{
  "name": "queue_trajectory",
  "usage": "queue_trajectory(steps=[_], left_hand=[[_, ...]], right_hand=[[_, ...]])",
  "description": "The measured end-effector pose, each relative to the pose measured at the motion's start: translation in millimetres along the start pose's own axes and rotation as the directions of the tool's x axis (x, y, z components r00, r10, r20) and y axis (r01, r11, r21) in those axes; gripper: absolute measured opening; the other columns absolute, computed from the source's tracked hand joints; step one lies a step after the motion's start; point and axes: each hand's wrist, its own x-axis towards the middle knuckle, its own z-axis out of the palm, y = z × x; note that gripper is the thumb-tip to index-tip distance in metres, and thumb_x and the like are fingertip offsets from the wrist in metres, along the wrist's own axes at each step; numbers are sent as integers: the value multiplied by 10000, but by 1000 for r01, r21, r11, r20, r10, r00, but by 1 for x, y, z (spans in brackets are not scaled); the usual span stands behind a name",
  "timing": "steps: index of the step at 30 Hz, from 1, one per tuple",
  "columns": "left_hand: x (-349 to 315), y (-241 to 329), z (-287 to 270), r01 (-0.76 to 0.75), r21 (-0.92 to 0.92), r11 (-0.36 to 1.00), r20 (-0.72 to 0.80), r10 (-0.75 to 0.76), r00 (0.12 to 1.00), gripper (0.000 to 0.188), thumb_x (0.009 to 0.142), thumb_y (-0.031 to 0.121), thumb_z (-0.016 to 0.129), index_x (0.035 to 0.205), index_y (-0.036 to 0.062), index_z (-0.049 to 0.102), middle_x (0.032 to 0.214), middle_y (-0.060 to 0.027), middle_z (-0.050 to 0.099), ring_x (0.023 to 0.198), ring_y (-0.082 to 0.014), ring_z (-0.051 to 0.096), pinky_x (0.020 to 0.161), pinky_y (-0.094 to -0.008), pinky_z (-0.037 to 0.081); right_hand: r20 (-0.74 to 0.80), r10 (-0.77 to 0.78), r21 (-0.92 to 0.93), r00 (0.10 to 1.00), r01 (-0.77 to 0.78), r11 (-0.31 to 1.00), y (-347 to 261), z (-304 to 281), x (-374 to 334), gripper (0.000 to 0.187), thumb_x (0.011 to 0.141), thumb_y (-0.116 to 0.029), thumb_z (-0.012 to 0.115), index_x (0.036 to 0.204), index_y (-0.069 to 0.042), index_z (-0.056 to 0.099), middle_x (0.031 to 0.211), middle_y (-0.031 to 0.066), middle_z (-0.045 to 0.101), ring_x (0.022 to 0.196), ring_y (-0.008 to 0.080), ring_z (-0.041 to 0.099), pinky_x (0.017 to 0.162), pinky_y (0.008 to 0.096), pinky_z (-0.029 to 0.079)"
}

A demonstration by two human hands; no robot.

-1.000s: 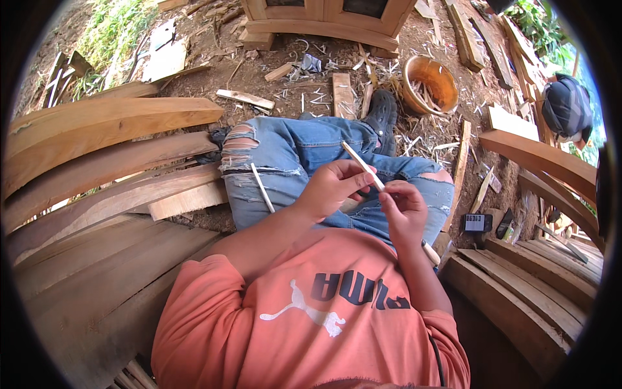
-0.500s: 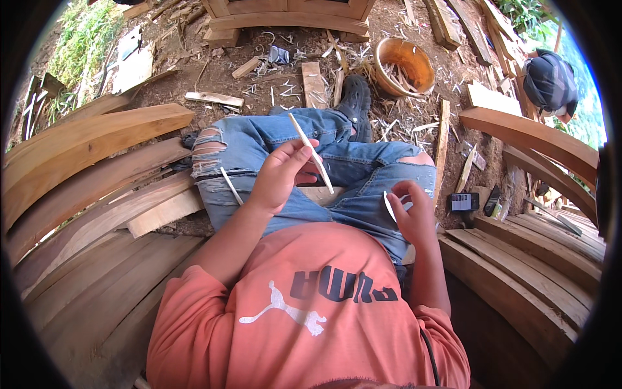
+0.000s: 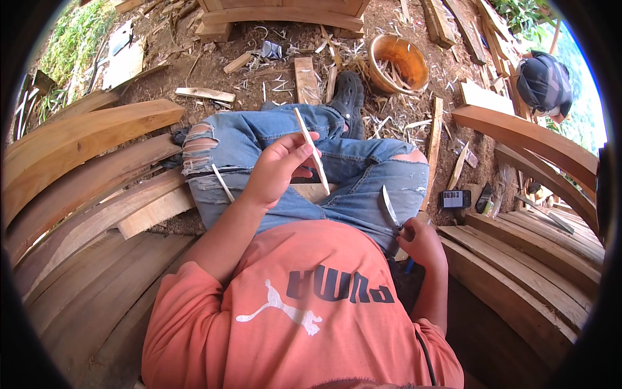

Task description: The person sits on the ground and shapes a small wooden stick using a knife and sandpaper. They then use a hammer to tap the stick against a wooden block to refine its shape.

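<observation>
A slim, pale wooden stick (image 3: pixel 319 167), narrowed at its ends, is pinched between the thumb and fingers of my left hand (image 3: pixel 275 174) above my lap. My right hand (image 3: pixel 422 243) grips a knife (image 3: pixel 390 207) low over my right thigh. Its curved blade points up and away from me, apart from the stick; the handle is mostly hidden in my fingers. Another thin pale stick (image 3: pixel 223 183) lies across my left thigh, near my left forearm.
Curved wooden pieces (image 3: pixel 97 129) are stacked at my left, and boards (image 3: pixel 518 259) lie at my right beside a phone (image 3: pixel 455 199). Ahead, an orange bucket (image 3: pixel 414 57) holds wood scraps, with shavings scattered around. Another person (image 3: pixel 545 84) is at far right.
My right hand has moved down toward my body and turned, so the knife blade now shows its length. My left hand still holds the stick in nearly the same place.
</observation>
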Motion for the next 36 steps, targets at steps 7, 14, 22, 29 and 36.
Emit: queue_trajectory(steps=[7, 14, 22, 29, 36], left_hand=[[-3, -4, -5, -3, -96, 995, 39, 7, 999, 386, 1132, 295, 605, 1460, 94, 627, 1010, 6, 724, 872, -68, 695, 778, -237, 553], [-3, -3, 13, 70, -244, 967, 58, -58, 997, 426, 1154, 264, 534, 1516, 44, 578, 938, 9, 653, 778, -70, 612, 706, -241, 514], [4, 0, 28, 114, -442, 890, 112, -72, 991, 450, 1175, 283, 462, 1539, 28, 538, 800, 6, 515, 671, -80, 470, 611, -235, 410], [0, 6, 50, 95, -352, 931, 119, -56, 991, 499, 1187, 343, 437, 1581, 41, 483, 712, 28, 454, 551, -75, 398, 488, -252, 361], [-7, 8, 61, 92, -323, 942, 202, -26, 979, 528, 1182, 368, 456, 1597, 41, 463, 699, 38, 413, 544, -72, 382, 479, -250, 340]], right_hand=[[-80, 17, 454, 997, 21, 891, -35, 2, 23, 284, 994, -124, 744, 1225, 18, 658, 814, 72, 689, 699, 128, 656, 648, 316, 518], [-331, -254, 560, 909, 406, 722, -97, 32, 46, 196, 1063, -168, 684, 1181, -12, 686, 745, 22, 634, 648, 74, 575, 610, 281, 474], [-383, -539, 223, 751, 641, 734, -152, 42, 47, 219, 1020, -253, 706, 1060, -37, 705, 915, 177, 709, 827, 413, 689, 745, 509, 527], [-434, -525, 131, 732, 628, 767, -153, 38, 46, 284, 997, -324, 744, 991, -46, 687, 858, 156, 681, 756, 397, 676, 661, 485, 515], [-457, -526, 84, 718, 623, 778, -152, 41, 43, 329, 990, -379, 748, 942, -64, 668, 820, 121, 666, 720, 386, 669, 626, 485, 508]])
